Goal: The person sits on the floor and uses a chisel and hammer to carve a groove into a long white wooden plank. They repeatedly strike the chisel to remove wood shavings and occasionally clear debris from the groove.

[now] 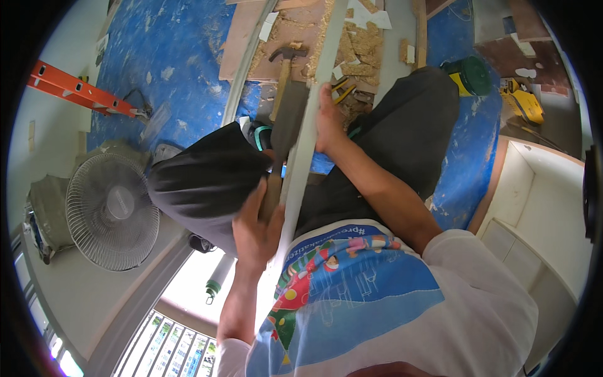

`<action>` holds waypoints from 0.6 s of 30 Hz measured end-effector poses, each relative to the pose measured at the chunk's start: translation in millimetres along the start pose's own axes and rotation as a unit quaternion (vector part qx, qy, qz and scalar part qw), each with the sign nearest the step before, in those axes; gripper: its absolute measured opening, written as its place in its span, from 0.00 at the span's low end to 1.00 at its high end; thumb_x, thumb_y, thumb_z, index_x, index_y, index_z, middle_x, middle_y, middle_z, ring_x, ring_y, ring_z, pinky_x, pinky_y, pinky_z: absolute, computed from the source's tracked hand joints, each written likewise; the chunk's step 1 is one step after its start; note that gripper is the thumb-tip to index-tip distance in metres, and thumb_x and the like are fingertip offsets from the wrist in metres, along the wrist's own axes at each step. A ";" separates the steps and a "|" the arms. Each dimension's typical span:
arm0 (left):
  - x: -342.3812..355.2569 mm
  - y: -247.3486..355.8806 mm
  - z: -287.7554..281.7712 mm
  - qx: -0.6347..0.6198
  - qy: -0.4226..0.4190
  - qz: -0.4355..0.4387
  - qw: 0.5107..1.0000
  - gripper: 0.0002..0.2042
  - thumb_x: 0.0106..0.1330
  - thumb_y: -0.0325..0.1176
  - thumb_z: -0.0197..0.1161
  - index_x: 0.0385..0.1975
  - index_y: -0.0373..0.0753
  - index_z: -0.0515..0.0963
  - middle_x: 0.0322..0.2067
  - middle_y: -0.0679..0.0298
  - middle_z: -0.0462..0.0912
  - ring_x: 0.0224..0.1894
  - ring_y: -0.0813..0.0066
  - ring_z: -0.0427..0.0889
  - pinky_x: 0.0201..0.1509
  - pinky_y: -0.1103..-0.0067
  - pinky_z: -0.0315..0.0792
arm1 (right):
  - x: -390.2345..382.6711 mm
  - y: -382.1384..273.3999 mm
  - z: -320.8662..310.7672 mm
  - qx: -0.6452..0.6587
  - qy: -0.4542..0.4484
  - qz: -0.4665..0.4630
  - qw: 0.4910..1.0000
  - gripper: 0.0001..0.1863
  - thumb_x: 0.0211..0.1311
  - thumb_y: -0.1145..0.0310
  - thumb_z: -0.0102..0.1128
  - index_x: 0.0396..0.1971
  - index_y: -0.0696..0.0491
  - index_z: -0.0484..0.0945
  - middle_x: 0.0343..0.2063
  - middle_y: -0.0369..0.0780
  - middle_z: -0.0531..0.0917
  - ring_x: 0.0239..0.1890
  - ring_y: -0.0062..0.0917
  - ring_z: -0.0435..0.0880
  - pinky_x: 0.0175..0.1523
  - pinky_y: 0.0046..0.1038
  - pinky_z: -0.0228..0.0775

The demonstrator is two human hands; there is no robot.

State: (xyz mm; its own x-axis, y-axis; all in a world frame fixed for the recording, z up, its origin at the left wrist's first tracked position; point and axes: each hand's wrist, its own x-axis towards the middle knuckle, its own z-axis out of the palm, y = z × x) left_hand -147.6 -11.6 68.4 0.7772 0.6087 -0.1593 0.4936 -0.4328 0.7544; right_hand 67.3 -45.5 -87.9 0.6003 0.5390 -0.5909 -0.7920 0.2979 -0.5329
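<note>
My left hand [259, 223] is closed on the wooden handle of a flat dark tool, apparently a file [290, 116], lying against the edge of a long pale strip [323, 56]. My right hand [330, 122] grips that strip from its right side, fingers near its upper part. The strip slants up over my lap between my bent knees. A claw hammer [283, 75] lies on boards just beyond the file, and yellow-handled pliers [344, 94] are partly hidden behind my right hand.
Blue sheeting [141, 47] covers the floor. A white fan [113, 207] and an orange ladder [81, 88] are at left. Boards with chips [361, 53] lie ahead. A green bucket [471, 75], yellow tool [524, 103] and white cabinet [540, 207] are at right.
</note>
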 end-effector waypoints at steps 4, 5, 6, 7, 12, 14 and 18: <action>29.8 5.6 17.5 -0.028 0.012 -0.036 0.999 0.26 0.64 0.28 0.69 0.60 0.23 0.74 0.48 0.38 0.84 0.49 0.46 0.88 0.54 0.68 0.80 | 4.7 -29.1 7.2 -0.029 -0.002 0.033 0.999 0.37 0.74 0.30 0.41 0.56 0.50 0.74 0.43 0.39 0.81 0.46 0.31 0.82 0.52 0.40 0.79; 27.8 -8.1 19.4 -0.021 0.019 0.014 1.000 0.26 0.64 0.27 0.68 0.61 0.24 0.74 0.49 0.38 0.84 0.49 0.46 0.88 0.54 0.67 0.80 | 1.6 -28.9 10.0 -0.021 0.001 0.004 1.000 0.37 0.73 0.29 0.42 0.56 0.50 0.74 0.43 0.39 0.81 0.45 0.31 0.83 0.50 0.41 0.79; 28.5 -5.5 18.5 -0.013 0.021 0.022 0.999 0.26 0.63 0.27 0.69 0.61 0.25 0.74 0.49 0.38 0.84 0.48 0.46 0.88 0.54 0.67 0.80 | 0.6 -21.2 9.9 -0.013 0.002 -0.023 1.000 0.37 0.72 0.29 0.42 0.55 0.50 0.75 0.42 0.39 0.81 0.44 0.30 0.83 0.49 0.41 0.79; 29.6 -1.9 18.7 -0.005 0.023 0.031 0.999 0.26 0.63 0.27 0.69 0.61 0.25 0.74 0.50 0.38 0.84 0.48 0.46 0.88 0.54 0.67 0.80 | 3.9 -18.5 9.4 -0.005 0.003 -0.050 0.999 0.38 0.72 0.28 0.43 0.55 0.50 0.75 0.42 0.39 0.81 0.43 0.30 0.83 0.48 0.41 0.80; 19.6 4.4 17.9 0.096 0.014 0.052 0.994 0.27 0.64 0.29 0.69 0.63 0.26 0.73 0.43 0.45 0.86 0.40 0.52 0.89 0.45 0.69 0.82 | 9.7 -14.1 -4.6 -0.011 -0.018 0.003 1.000 0.38 0.70 0.27 0.44 0.54 0.50 0.76 0.41 0.37 0.81 0.44 0.28 0.81 0.50 0.38 0.78; 16.3 2.6 19.3 0.159 0.017 0.066 0.985 0.28 0.64 0.29 0.69 0.64 0.28 0.73 0.42 0.46 0.85 0.37 0.51 0.88 0.40 0.68 0.82 | 3.7 -13.7 3.2 -0.021 -0.006 -0.003 1.000 0.38 0.71 0.27 0.44 0.54 0.50 0.76 0.41 0.37 0.81 0.44 0.28 0.81 0.50 0.37 0.78; 12.0 1.1 31.2 0.239 0.051 0.120 0.962 0.29 0.63 0.29 0.69 0.65 0.30 0.72 0.43 0.47 0.84 0.33 0.52 0.87 0.33 0.66 0.82 | 0.4 -21.8 7.5 -0.019 0.026 0.021 0.999 0.38 0.71 0.28 0.44 0.57 0.50 0.75 0.44 0.39 0.82 0.45 0.29 0.81 0.50 0.38 0.78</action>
State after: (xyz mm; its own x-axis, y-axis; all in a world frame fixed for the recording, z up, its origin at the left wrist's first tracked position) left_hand -125.6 -25.5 47.4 0.8611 0.5045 0.0639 0.4468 -0.8107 0.3784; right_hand 84.0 -45.9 -72.0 0.5725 0.5087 -0.6430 -0.8123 0.2454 -0.5291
